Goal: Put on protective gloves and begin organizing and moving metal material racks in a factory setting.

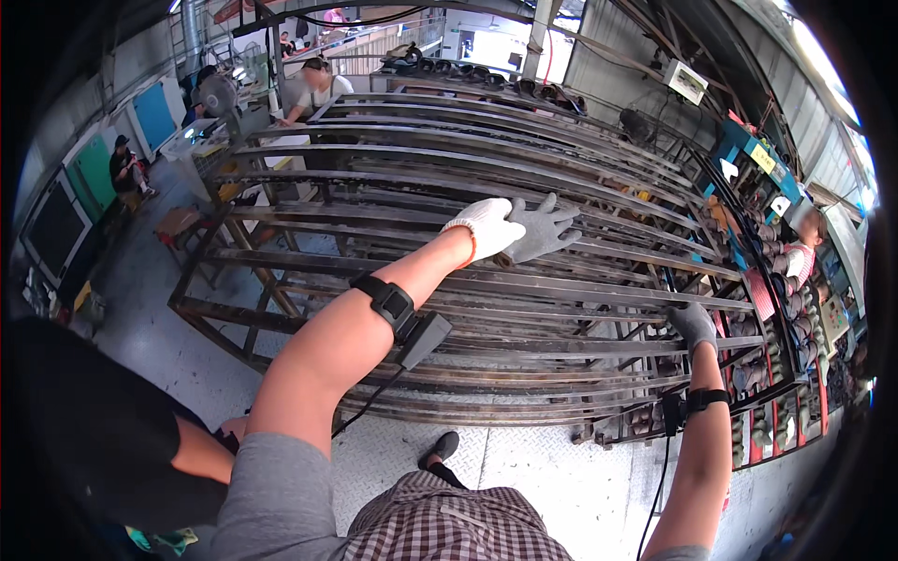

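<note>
A long rack of dark steel rails [486, 168] stretches away from me. My left hand [513, 228], in a white knit glove with grey coated fingers, reaches out over the middle of the rack; its fingers are spread and lie flat on one rail. My right hand [694, 324], in a grey glove, curls over a rail at the rack's near right end. Each forearm wears a black strap with a small device and a cable.
A person in a dark top [94, 421] stands close at my lower left. Another person [313, 84] works behind the rack's far end beside a fan [220, 93], one sits at far left [126, 166], one in a striped top [803, 254] at right. Diamond-plate floor [561, 467] lies below.
</note>
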A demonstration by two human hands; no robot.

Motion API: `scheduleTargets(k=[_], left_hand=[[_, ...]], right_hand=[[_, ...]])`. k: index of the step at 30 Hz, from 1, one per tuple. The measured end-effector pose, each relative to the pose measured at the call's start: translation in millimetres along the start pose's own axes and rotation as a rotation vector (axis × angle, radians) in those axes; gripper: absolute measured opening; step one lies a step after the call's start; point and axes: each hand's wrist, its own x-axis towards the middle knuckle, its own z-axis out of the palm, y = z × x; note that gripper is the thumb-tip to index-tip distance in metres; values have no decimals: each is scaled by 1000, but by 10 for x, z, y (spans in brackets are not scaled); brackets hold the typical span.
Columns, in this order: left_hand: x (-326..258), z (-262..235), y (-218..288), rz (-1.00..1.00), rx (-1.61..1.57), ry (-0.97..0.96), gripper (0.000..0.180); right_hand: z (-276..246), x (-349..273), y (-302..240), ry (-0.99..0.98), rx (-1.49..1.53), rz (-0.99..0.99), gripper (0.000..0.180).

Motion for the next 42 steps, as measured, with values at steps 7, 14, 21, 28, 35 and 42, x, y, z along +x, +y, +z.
scheduleTargets(k=[7,14,21,28,35,42], left_hand=[[44,-10,-12,-14,8,-59,42],[4,8,32,17,30,-46,44],[-19,25,49,-36,6,-30,41],[-195,-167,462,42,-437,124,30],[-130,-123,540,43,-669,231,32],[-317,-169,786,200,-1033,113,15]], right_hand=[[33,110,53,-38,29,-2,49],[190,252,269,4,142,-242,49],[156,157,150,-20,187,-279,45],[170,211,125,43,55,-129,52],[-89,-126,-33,93,6,62,44],[13,-1088,-528,546,1012,-460,28]])
